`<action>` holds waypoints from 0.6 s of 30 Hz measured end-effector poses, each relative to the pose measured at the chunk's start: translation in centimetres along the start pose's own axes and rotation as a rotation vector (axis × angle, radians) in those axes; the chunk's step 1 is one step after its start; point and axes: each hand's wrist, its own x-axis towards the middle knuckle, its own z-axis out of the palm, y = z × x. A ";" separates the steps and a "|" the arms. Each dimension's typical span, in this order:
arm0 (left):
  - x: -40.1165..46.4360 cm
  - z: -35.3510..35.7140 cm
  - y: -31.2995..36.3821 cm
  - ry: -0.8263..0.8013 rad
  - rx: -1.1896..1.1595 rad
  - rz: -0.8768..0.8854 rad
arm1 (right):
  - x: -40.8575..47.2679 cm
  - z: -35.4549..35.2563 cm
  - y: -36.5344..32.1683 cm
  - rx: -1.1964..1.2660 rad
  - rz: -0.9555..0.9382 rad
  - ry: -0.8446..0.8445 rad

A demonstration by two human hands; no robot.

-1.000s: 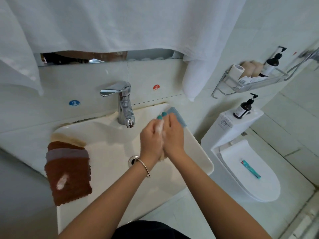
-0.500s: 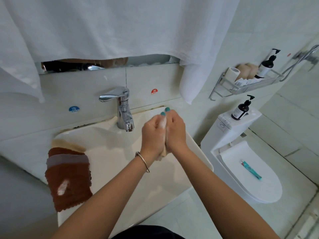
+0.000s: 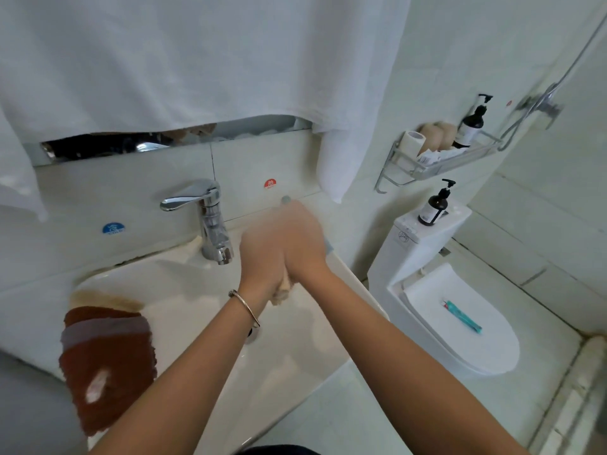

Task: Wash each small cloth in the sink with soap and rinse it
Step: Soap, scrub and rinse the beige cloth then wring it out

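White-tiled bathroom, sink (image 3: 184, 290) under tap (image 3: 210, 221). Cloth (image 3: 281, 292): pale wad clamped between both palms over the basin, tuft showing below the heels. Left hand (image 3: 262, 254) and right hand (image 3: 303, 244) pressed together; blur hides finger detail. Judged soft, light, soapy-slick; best gripped bunched, whole-palm. Brown cloths (image 3: 105, 366) wait well left of the fingers.

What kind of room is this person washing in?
A small bathroom, most likely in a home: a white sink with a chrome tap, a toilet right beside it, and a shower hose on the wall.
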 end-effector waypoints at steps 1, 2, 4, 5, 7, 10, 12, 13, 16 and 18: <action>0.0 -0.1 0.2 -0.001 0.003 0.002 | 0.0 0.1 0.0 -0.028 -0.017 -0.014; 0.7 -0.4 0.2 0.032 -0.004 -0.013 | -0.5 0.3 0.0 -0.084 -0.080 -0.045; 1.9 -1.0 0.1 0.093 -0.044 -0.055 | -1.7 0.6 -0.1 -0.144 -0.203 -0.118; 1.8 -1.0 0.2 0.089 -0.057 -0.061 | -1.4 0.5 -0.1 -0.164 -0.202 -0.118; 0.8 -0.4 0.3 0.024 -0.046 -0.033 | 0.1 0.1 0.0 -0.144 -0.100 -0.069; 0.9 -0.8 0.7 0.022 -0.031 0.017 | -0.5 0.2 -0.2 -0.189 -0.159 -0.072; 1.9 -1.3 0.6 0.060 -0.023 -0.004 | -1.6 0.4 -0.4 -0.209 -0.262 -0.118; 1.7 -1.3 0.5 0.058 -0.025 -0.009 | -1.3 0.3 -0.3 -0.224 -0.244 -0.114; 0.4 -0.6 0.2 -0.019 0.023 0.015 | 0.4 -0.2 0.0 -0.216 -0.096 -0.085; 1.0 -0.8 0.7 0.032 0.048 0.000 | -0.6 0.1 0.0 -0.256 -0.172 -0.120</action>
